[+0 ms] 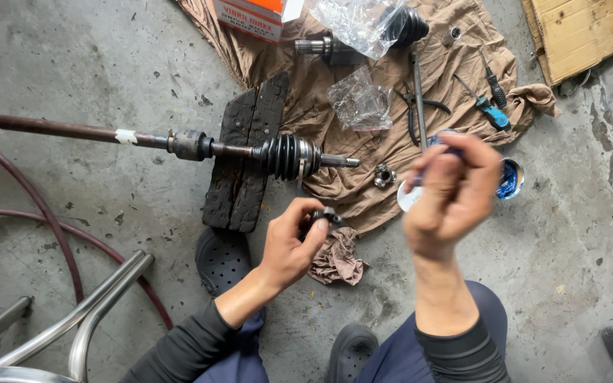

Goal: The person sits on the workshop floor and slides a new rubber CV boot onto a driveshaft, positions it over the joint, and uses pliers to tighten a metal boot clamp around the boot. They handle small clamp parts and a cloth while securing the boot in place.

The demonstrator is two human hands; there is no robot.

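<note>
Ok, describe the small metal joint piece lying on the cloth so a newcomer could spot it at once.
Start at the brown cloth spread on the concrete floor, and follow the drive shaft to its splined tip. Just right of that tip lies the tripod joint, a small silvery three-lobed piece. Unlike the long pliers and screwdrivers above it, it is squat and shiny.

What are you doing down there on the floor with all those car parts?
A person crouches on the concrete floor. The left hand holds a small dark metal part; the right hand is raised, pinching something small and blurred. In front, a drive axle with a black rubber boot rests on a wooden block. A brown cloth carries screwdrivers, pliers, and a tub of blue grease.
</note>
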